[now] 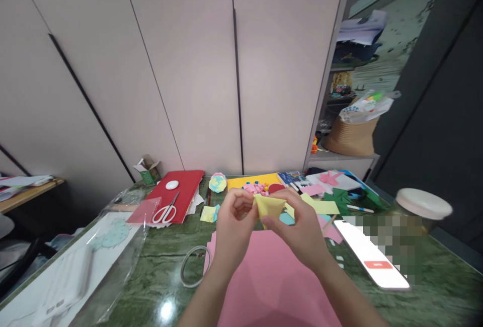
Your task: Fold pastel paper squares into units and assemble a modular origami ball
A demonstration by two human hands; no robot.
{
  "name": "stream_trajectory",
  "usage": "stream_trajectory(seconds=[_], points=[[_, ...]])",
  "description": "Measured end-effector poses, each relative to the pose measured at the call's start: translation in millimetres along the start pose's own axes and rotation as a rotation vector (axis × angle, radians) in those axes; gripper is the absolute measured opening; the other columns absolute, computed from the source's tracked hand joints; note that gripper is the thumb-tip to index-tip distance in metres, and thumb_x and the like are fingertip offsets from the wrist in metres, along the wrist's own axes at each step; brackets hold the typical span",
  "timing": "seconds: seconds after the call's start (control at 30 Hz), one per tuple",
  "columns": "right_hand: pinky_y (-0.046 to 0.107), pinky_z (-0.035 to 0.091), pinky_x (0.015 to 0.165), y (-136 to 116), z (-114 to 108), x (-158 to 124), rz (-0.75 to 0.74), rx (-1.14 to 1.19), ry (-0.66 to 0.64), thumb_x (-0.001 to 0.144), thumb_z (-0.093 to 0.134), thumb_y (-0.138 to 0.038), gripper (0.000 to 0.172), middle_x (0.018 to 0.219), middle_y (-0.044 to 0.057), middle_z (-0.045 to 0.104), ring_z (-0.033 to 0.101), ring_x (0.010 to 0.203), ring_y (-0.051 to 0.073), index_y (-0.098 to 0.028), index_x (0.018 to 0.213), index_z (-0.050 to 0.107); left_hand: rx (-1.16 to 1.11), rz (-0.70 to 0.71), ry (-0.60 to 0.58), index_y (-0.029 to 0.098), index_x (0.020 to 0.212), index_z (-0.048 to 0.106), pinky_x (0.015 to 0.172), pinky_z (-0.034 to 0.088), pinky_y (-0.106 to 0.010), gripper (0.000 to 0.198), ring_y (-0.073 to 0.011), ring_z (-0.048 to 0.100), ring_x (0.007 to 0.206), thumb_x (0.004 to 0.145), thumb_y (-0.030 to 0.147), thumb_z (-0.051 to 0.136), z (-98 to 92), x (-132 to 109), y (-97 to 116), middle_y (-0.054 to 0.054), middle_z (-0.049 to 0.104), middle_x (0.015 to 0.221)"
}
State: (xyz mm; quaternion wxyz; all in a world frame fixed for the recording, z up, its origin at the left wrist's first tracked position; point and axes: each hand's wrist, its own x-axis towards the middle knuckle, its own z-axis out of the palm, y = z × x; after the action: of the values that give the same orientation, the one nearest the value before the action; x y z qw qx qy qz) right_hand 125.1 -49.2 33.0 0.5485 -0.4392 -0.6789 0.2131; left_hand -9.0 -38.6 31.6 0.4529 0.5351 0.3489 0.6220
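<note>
A small piece of folded yellow paper (272, 207) is held up between my two hands, above a stack of pink paper (273, 271). My left hand (236, 219) pinches its left corner, fingers curled inward. On the other side my right hand (298, 224) grips it, with the thumb pressed on the lower front and the fingers behind. The fingertips at the back of the paper are partly hidden. Beside my left wrist a roll of tape (195, 266) lies on the green marbled table (158, 271).
Scissors (165, 212) rest on a red folder (186, 191) at the left. A plastic sleeve (121, 266) with a white device (66, 284) lies nearer. Paper scraps (320, 206) spread behind my right hand. A lit phone (372, 254) and a lidded jar (423, 203) stand right.
</note>
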Motion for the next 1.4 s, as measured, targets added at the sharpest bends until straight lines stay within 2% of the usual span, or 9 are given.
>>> stream_trajectory(seconds=[0.2, 0.4, 0.5, 0.77, 0.93, 1.1, 1.23, 1.3, 1.4], points=[[0.028, 0.041, 0.066, 0.5, 1.7, 2.9, 0.118, 0.061, 0.059, 0.068, 0.069, -0.033, 0.023, 0.081, 0.000, 0.056, 0.052, 0.078, 0.018, -0.022, 0.081, 0.054, -0.075, -0.035, -0.088, 0.018, 0.081, 0.056, 0.063, 0.045, -0.020, 0.011, -0.0112, 0.060, 0.069, 0.075, 0.024, 0.063, 0.5, -2.5, 6.8, 0.000, 0.064, 0.072], [0.024, 0.039, 0.054, 9.7, -0.5, 7.0, 0.186, 0.178, 0.045, 0.075, 0.060, -0.041, 0.022, 0.073, -0.002, 0.053, 0.049, 0.062, 0.013, -0.021, 0.080, 0.053, -0.130, -0.183, -0.229, 0.018, 0.092, 0.063, 0.070, 0.050, -0.026, 0.036, -0.0174, 0.065, 0.080, 0.059, 0.014, 0.076, 0.7, -0.4, 11.0, -0.005, 0.071, 0.084], [0.024, 0.040, 0.055, 11.5, -1.8, 8.0, 0.174, 0.208, 0.029, 0.080, 0.053, -0.046, 0.026, 0.071, -0.001, 0.052, 0.050, 0.063, 0.014, -0.020, 0.081, 0.053, -0.164, -0.230, -0.232, 0.019, 0.094, 0.066, 0.068, 0.051, -0.026, 0.039, -0.0180, 0.066, 0.080, 0.057, 0.011, 0.076, -0.4, 1.7, 9.0, -0.005, 0.072, 0.083], [0.023, 0.043, 0.063, 8.8, -1.7, 6.9, 0.191, 0.306, -0.015, 0.084, 0.047, -0.047, 0.028, 0.077, 0.000, 0.057, 0.054, 0.071, 0.015, -0.021, 0.087, 0.055, -0.205, -0.218, -0.260, 0.020, 0.095, 0.068, 0.068, 0.051, -0.024, 0.041, -0.0170, 0.066, 0.079, 0.057, 0.007, 0.075, -3.4, 2.8, 4.9, -0.005, 0.072, 0.084], [0.024, 0.042, 0.065, 8.1, -1.8, 6.7, 0.205, 0.288, -0.007, 0.086, 0.044, -0.047, 0.028, 0.075, -0.002, 0.056, 0.052, 0.070, 0.014, -0.022, 0.083, 0.055, -0.119, -0.198, -0.278, 0.020, 0.097, 0.066, 0.074, 0.050, -0.026, 0.030, -0.0168, 0.065, 0.084, 0.068, 0.013, 0.069, -3.3, 0.9, 9.5, -0.006, 0.071, 0.087], [0.026, 0.041, 0.075, 6.9, 0.0, 5.7, 0.172, 0.249, -0.086, 0.086, 0.043, -0.046, 0.027, 0.088, 0.001, 0.058, 0.053, 0.086, 0.017, -0.022, 0.089, 0.055, -0.028, -0.121, -0.218, 0.018, 0.101, 0.061, 0.068, 0.049, -0.025, 0.031, -0.0144, 0.062, 0.072, 0.071, 0.016, 0.065, -0.2, 2.3, 5.8, -0.004, 0.068, 0.077], [0.031, 0.040, 0.082, 7.6, 0.3, 2.9, 0.152, 0.226, -0.093, 0.087, 0.040, -0.048, 0.031, 0.104, 0.004, 0.055, 0.051, 0.095, 0.019, -0.024, 0.104, 0.051, 0.116, -0.055, -0.106, 0.016, 0.084, 0.064, 0.065, 0.046, -0.024, 0.013, -0.0140, 0.059, 0.069, 0.071, 0.020, 0.065, 0.5, 3.4, 3.7, -0.003, 0.066, 0.075], [0.033, 0.039, 0.083, 7.7, -0.2, 1.6, 0.113, 0.257, -0.079, 0.087, 0.039, -0.049, 0.033, 0.103, 0.004, 0.055, 0.051, 0.094, 0.020, -0.025, 0.108, 0.049, 0.234, -0.023, -0.033, 0.016, 0.080, 0.066, 0.063, 0.043, -0.023, 0.009, -0.0129, 0.056, 0.066, 0.071, 0.020, 0.064, -0.2, 3.0, 5.5, -0.002, 0.066, 0.072], [0.034, 0.038, 0.086, 6.5, -0.3, 0.5, 0.063, 0.231, -0.054, 0.079, 0.055, -0.045, 0.033, 0.099, 0.003, 0.057, 0.051, 0.096, 0.021, -0.026, 0.106, 0.051, 0.391, 0.046, 0.015, 0.016, 0.072, 0.068, 0.058, 0.038, -0.022, 0.006, -0.0114, 0.050, 0.061, 0.072, 0.019, 0.062, -1.8, 1.4, 9.2, 0.000, 0.062, 0.064]])
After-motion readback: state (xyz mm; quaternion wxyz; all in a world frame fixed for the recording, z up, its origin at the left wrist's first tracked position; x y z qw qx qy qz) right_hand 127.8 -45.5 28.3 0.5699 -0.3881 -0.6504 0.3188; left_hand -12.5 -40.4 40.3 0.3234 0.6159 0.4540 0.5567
